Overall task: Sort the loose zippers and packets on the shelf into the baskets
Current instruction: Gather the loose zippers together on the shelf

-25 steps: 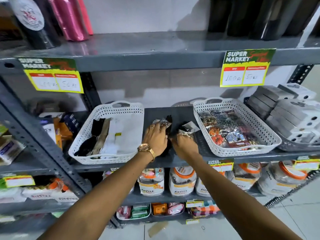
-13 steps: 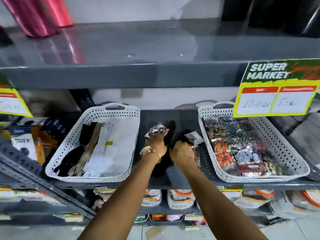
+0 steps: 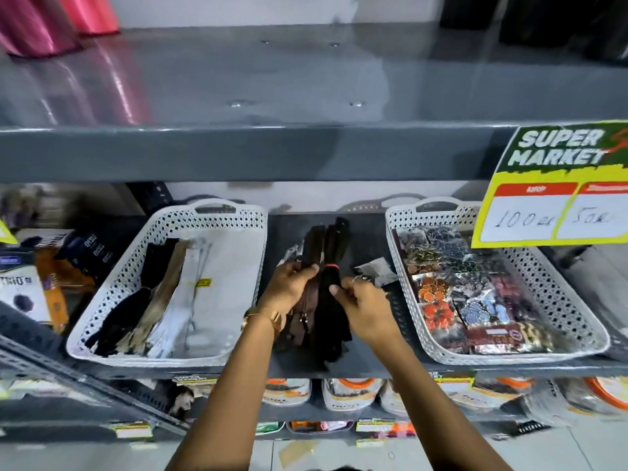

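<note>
Fingers (image 3: 307,270) of both hands pinch zipper bundle (image 3: 328,300) (dark) | between baskets (image 3: 163,355)

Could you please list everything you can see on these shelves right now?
Baskets: two, white; left basket and right basket on the middle shelf.
Zippers in left basket: several, black, tan, white.
Packets: many, multicoloured, in right basket.
Zipper bundle: one, dark brown and black, between baskets.
Loose packet: one, silvery, beside the bundle.
Price sign: one, yellow-green, upper shelf edge.
Left hand, right hand: both gripping the bundle.
</note>
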A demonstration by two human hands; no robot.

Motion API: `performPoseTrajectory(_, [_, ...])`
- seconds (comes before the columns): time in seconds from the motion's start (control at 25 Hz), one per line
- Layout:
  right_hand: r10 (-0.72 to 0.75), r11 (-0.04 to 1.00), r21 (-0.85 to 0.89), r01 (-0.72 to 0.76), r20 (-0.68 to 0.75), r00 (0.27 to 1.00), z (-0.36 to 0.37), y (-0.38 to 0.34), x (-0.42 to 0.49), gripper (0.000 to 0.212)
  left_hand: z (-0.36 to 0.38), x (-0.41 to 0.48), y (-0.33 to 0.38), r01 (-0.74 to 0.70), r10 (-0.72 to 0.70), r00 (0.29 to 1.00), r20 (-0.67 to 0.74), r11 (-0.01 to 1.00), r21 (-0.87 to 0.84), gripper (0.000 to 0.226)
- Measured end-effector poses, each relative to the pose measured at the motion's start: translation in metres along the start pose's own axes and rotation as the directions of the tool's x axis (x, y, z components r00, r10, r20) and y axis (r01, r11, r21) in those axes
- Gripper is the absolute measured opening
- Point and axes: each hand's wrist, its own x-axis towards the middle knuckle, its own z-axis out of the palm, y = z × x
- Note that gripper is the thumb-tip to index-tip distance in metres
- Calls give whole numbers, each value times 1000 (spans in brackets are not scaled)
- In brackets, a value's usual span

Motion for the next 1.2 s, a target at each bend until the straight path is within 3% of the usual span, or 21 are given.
performPoseTrajectory(0.16, [-123,964,231,133,-61,991,-1,-1,0,28,-9,-7,18,22,8,989,149,979,-203,13])
performPoseTrajectory(0.32, [-198,947,242,213,-84,977,-2,-10,4,24,-4,-6,11,-31,101,968,231,957,-289,25])
performPoseTrajectory(0.44, [-236,958,156,239,-35,971,-1,-14,15,16,-3,-6,9,-148,177,975,134,968,-204,27])
performPoseTrajectory(0.52, [-266,953,154,260,19,964,1,-17,20,14,-8,-6,11,-147,165,985,60,963,-225,31])
performPoseTrajectory(0.64, [-67,942,316,110,-145,987,-2,-24,28,32,-29,-9,23,-69,73,997,-4,914,-400,11])
performPoseTrajectory(0.68, [-6,957,280,72,-229,973,0,-22,33,37,-40,-11,29,-78,70,997,-34,897,-435,9])
performPoseTrajectory(0.76, [-49,997,-65,34,-250,967,12,-20,42,36,-65,-16,44,-154,123,988,-99,887,-436,11])
performPoseTrajectory(0.84, [-101,930,-357,87,-19,995,38,-26,46,44,-89,-21,59,-226,185,973,-138,877,-424,11])
performPoseTrajectory(0.92, [-113,858,-481,179,164,980,69,-34,54,61,-104,-27,71,-255,213,966,-145,876,-409,10])
performPoseTrajectory(1.08, [-200,645,-686,336,272,941,95,-45,89,72,-104,-36,75,-219,201,976,-87,910,-352,7])
performPoseTrajectory(1.2, [-173,645,-679,351,318,932,97,-35,100,67,-95,-42,70,-164,161,986,-36,940,-299,9])
